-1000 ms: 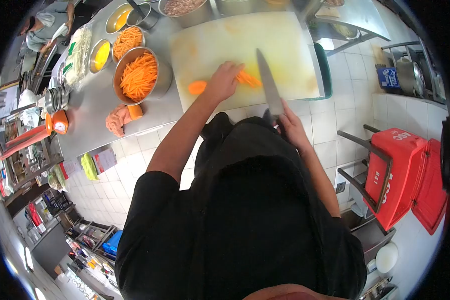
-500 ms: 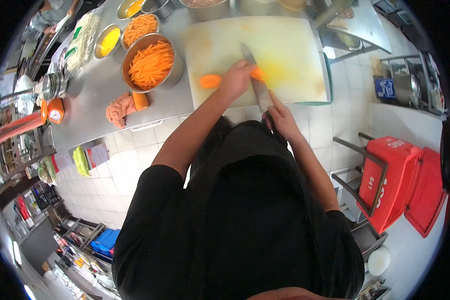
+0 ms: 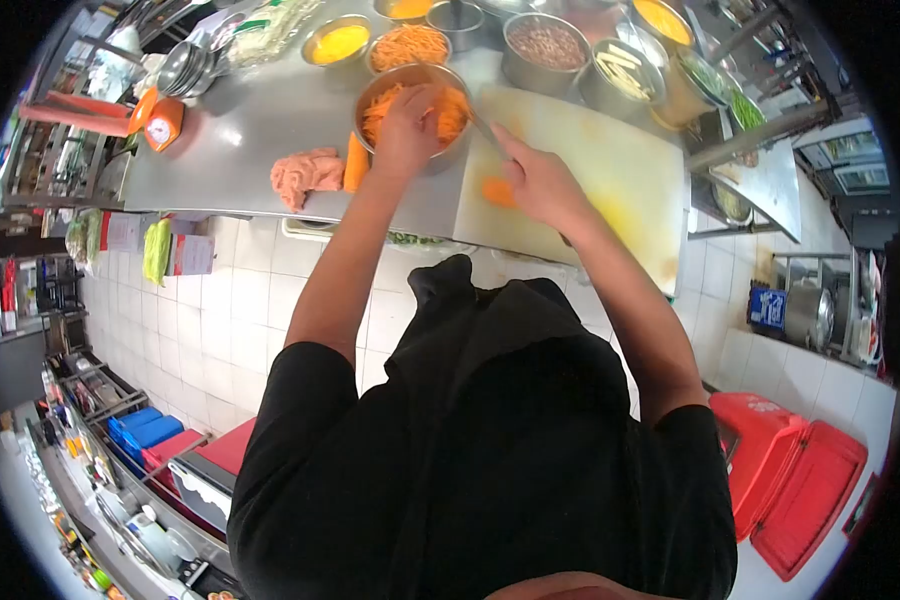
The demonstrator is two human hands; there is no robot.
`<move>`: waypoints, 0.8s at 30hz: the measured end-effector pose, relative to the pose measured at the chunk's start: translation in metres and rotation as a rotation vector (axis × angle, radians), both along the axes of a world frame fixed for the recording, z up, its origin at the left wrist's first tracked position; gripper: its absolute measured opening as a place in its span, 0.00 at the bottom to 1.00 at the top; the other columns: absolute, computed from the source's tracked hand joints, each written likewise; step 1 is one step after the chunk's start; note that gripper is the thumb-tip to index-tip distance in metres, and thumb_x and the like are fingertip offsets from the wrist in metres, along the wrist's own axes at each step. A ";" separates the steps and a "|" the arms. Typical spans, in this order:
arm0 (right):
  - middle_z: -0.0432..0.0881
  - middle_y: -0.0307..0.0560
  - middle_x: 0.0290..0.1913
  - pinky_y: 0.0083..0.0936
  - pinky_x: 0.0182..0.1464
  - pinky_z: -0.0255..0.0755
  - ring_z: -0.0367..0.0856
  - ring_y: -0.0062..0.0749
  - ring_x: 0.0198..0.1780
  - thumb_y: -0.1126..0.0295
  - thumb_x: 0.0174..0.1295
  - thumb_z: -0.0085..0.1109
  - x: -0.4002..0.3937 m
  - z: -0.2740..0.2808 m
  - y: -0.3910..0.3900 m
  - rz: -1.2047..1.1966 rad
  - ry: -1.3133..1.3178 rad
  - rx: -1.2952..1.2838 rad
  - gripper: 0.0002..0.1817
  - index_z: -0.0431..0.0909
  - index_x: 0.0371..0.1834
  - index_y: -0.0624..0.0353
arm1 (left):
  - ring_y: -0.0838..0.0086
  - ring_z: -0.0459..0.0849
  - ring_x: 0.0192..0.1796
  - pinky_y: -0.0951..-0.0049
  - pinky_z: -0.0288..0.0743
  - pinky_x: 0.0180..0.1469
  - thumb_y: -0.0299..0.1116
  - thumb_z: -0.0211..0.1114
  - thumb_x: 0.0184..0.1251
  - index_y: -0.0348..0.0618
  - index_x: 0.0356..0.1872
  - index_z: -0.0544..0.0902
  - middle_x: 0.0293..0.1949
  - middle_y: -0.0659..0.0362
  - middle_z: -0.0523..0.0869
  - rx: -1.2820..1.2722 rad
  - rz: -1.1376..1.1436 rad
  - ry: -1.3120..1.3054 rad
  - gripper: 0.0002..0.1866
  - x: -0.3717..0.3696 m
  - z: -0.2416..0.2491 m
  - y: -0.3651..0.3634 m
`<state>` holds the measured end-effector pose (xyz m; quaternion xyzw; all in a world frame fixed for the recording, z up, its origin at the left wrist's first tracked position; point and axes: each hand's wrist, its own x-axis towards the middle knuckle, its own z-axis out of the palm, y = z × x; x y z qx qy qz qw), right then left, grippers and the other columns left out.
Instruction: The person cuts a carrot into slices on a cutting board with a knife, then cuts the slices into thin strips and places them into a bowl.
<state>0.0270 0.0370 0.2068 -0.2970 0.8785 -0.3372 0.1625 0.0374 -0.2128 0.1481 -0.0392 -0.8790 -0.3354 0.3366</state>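
Observation:
Over a metal bowl (image 3: 422, 72) heaped with carrot strips (image 3: 454, 115) is my left hand (image 3: 408, 130), its fingers apart and partly blurred, with nothing plainly held. My right hand (image 3: 545, 185) grips a kitchen knife (image 3: 486, 130) by its handle, the blade pointing up and left beside the bowl. Below that hand, a cut carrot piece (image 3: 498, 192) lies on the white cutting board (image 3: 620, 150). Left of the board, a longer carrot piece (image 3: 355, 163) rests against a crumpled pink cloth (image 3: 306, 175) on the steel table.
Behind stand a smaller bowl of carrot strips (image 3: 410, 45), a bowl of yellow liquid (image 3: 338, 42), a pot of brownish-red food (image 3: 545, 45) and a pot of pale strips (image 3: 622, 75). An orange scale (image 3: 162, 122) is at left. A red bin (image 3: 770, 470) stands at lower right.
My left hand has left the board and moved to the bowl. My right hand has lifted the knife and carried it left. The cut strips are gone from the blade. The view has shifted.

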 end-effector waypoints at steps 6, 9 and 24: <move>0.86 0.67 0.55 0.45 0.58 0.78 0.86 0.62 0.55 0.67 0.74 0.53 -0.021 -0.009 -0.026 0.022 -0.043 -0.003 0.34 0.63 0.85 0.46 | 0.43 0.84 0.60 0.49 0.80 0.63 0.21 0.64 0.60 0.37 0.61 0.83 0.58 0.42 0.86 -0.101 0.128 -0.103 0.24 0.044 -0.013 -0.046; 0.88 0.61 0.47 0.38 0.47 0.81 0.88 0.46 0.46 0.68 0.75 0.53 -0.022 -0.012 -0.029 -0.020 -0.242 -0.068 0.34 0.62 0.85 0.45 | 0.46 0.82 0.65 0.52 0.79 0.67 0.25 0.67 0.65 0.45 0.65 0.83 0.64 0.44 0.84 -0.118 0.177 -0.110 0.26 0.054 -0.017 -0.044; 0.80 0.40 0.30 0.21 0.27 0.69 0.73 0.20 0.24 0.70 0.77 0.47 0.058 -0.064 0.198 -0.519 -0.622 -0.254 0.26 0.70 0.78 0.53 | 0.50 0.84 0.60 0.55 0.80 0.63 0.32 0.73 0.63 0.48 0.64 0.84 0.59 0.51 0.84 -0.071 -0.183 -0.384 0.25 0.063 -0.074 0.086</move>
